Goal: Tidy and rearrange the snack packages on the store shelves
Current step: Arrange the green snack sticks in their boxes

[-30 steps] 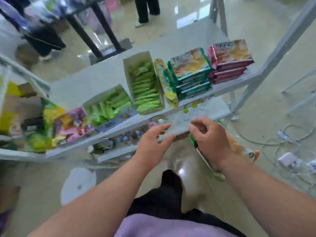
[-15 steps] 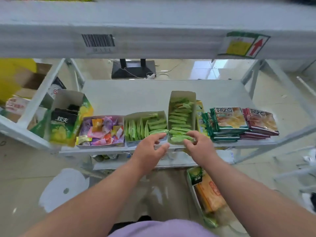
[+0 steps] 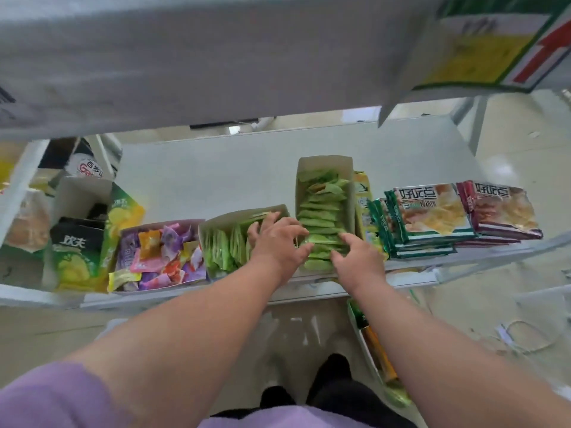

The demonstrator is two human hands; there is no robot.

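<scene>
The shelf point(image 3: 216, 180) carries the snacks along its front edge, and the long carton of green packets point(image 3: 324, 211) serves as landmark. Right of it lie two stacks of biscuit packs point(image 3: 432, 217); left of it sits a wider tray of green packets point(image 3: 228, 245), then a tray of mixed purple sweets point(image 3: 160, 254).

The left hand point(image 3: 278, 242) lies spread across the gap between tray and carton, fingers reaching both. The right hand point(image 3: 355, 257) has its fingers spread on the carton's nearest packets, pressing rather than pinching, as far as I can tell.

The carton's near end sits at the shelf lip. A pull towards the person could tip it off, spilling packets onto the floor. Pressing hard could also buckle its thin card wall.
</scene>
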